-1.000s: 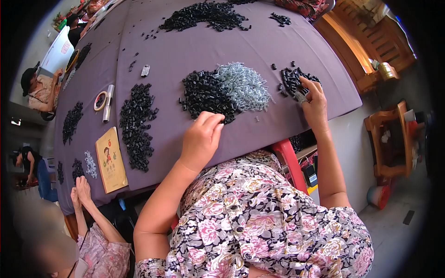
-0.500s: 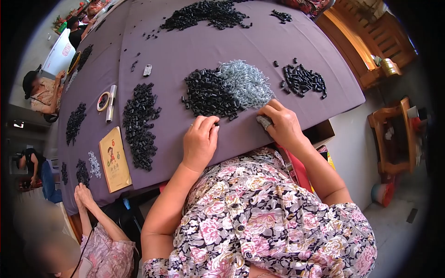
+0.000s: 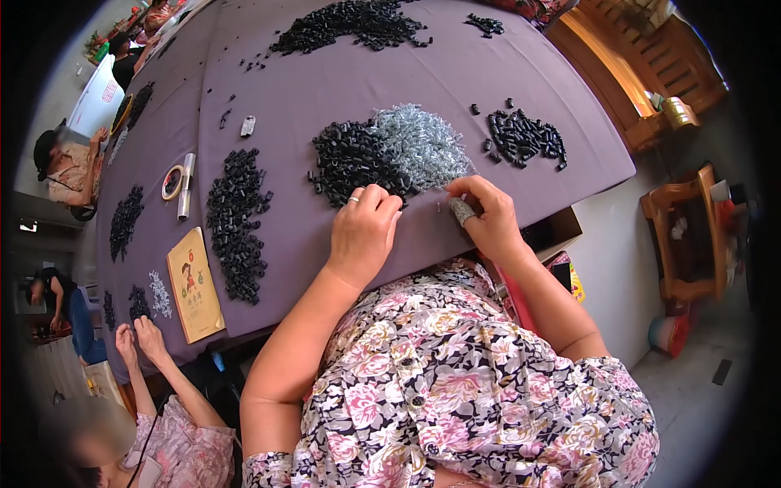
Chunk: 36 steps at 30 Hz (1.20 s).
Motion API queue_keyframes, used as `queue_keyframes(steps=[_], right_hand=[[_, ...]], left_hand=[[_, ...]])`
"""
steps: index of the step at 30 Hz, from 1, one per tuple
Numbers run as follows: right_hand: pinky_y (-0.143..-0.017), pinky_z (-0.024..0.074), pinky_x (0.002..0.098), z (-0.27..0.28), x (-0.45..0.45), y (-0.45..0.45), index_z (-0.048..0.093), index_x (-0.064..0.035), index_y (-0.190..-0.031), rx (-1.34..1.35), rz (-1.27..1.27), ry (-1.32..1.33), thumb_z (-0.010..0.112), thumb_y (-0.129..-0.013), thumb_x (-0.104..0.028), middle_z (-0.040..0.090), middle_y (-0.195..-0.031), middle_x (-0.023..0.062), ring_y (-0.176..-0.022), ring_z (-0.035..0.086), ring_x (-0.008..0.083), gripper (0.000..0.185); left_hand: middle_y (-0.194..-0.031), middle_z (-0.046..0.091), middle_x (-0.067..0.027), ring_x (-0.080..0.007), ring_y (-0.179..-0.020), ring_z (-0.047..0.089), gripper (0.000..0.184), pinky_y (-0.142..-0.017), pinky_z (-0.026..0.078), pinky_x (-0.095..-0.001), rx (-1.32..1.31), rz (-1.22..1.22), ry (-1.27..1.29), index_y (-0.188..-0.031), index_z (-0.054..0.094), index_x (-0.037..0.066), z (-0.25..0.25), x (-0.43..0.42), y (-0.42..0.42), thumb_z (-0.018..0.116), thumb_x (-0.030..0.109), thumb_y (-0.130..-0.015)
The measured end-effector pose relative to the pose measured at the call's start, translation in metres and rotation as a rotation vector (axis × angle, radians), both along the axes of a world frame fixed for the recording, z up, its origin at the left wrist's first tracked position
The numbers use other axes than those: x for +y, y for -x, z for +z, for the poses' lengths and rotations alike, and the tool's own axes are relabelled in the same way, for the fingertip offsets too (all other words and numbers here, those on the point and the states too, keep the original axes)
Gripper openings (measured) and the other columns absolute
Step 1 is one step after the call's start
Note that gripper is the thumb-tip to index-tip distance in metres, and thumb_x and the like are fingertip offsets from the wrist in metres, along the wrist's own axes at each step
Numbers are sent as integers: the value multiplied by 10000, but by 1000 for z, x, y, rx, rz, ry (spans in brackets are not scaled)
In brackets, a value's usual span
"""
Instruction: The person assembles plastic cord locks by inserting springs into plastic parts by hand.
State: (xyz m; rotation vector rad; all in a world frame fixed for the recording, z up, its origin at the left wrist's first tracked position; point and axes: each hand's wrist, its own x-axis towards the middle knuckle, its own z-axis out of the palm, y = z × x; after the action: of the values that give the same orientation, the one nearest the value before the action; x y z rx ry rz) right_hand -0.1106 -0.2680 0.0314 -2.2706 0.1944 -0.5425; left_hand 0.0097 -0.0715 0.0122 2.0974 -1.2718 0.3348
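On the purple-grey cloth, a heap of small black tubular parts (image 3: 351, 159) touches a heap of clear, thin pieces (image 3: 423, 142). My left hand (image 3: 364, 232) rests at the near edge of the black heap, fingers bent together, a ring on one finger; what its fingertips hold is hidden. My right hand (image 3: 488, 213) is at the near right edge of the clear heap, thumb and index finger pinched, with a grey wrap on one finger. Whatever lies in that pinch is too small to make out. To the right lies a smaller pile of black pieces (image 3: 529, 138).
Left of my hands lie a long black pile (image 3: 236, 224), a yellow booklet (image 3: 195, 285), a tape roll (image 3: 172, 183) and a clear roll (image 3: 186, 187). A co-worker's hands (image 3: 146, 337) are at lower left. Another black pile (image 3: 350, 24) is at the far side.
My right hand has come from the right-hand black pile to the clear heap. My left hand has moved onto the black heap's near edge. The co-worker's hands have moved apart.
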Motion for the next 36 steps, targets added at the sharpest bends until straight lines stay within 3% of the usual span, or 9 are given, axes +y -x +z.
queue_keyframes(steps=[7,10,13,14,17,24,30,33,36], right_hand=[[-779,533,402,4,5,-1,685,-43,-1033,-17,95,218,691,-714,46,631,-962,131,-878,654,350,332],[-786,533,419,1,6,-3,684,-43,-1016,-16,98,281,695,-698,39,627,-980,130,-892,649,362,329],[-789,534,426,5,5,-4,684,-47,-1031,32,101,273,683,-686,54,619,-1001,129,-907,648,363,360],[-796,523,439,11,6,-4,670,-39,-1028,80,120,276,671,-695,58,608,-998,136,-914,638,377,347],[-799,510,455,19,0,-10,647,-26,-1005,197,167,278,660,-709,54,596,-988,144,-913,625,392,307],[-768,503,427,26,3,-15,600,-8,-973,277,226,386,642,-791,39,593,-937,148,-849,609,381,192],[-692,506,306,25,23,-21,600,7,-941,287,297,-161,693,-830,22,638,-816,57,-747,606,131,145],[-682,503,262,27,44,-29,606,17,-936,315,366,-255,709,-833,27,646,-807,25,-757,577,59,146],[-695,514,258,30,49,-32,633,20,-929,345,347,-285,711,-835,32,652,-819,29,-788,617,74,122]], left_hand=[[-960,592,-83,-282,-907,603,140,-781,516,-377,-14,-31,43,-990,674,78,1,5,4,691,50,-854],[-972,652,-74,-213,-828,628,104,-726,520,-317,174,-16,257,-1031,657,55,-4,15,11,657,58,-926],[-976,710,-69,-120,-769,633,99,-694,509,-251,1079,-99,447,-1068,637,35,-4,33,21,610,99,-998],[-969,731,-69,-61,-756,621,141,-694,510,-219,1220,-142,460,-1110,625,27,1,39,20,586,133,-1027],[-986,738,-86,-72,-754,638,151,-702,526,-225,1387,-201,532,-1125,628,28,-12,46,16,588,129,-1020],[-992,744,-104,-71,-753,650,151,-699,534,-218,1363,-151,544,-1113,637,15,-19,42,24,624,108,-995],[-955,740,-77,-53,-742,633,175,-679,525,-208,1336,-137,494,-1126,639,5,-18,40,29,646,103,-981],[-930,732,-61,-51,-747,629,156,-671,520,-208,1319,-115,465,-1104,644,1,-14,38,30,644,95,-980],[-888,722,-40,-55,-745,629,127,-661,516,-213,1317,-87,465,-1063,651,-4,-12,39,32,645,86,-973]])
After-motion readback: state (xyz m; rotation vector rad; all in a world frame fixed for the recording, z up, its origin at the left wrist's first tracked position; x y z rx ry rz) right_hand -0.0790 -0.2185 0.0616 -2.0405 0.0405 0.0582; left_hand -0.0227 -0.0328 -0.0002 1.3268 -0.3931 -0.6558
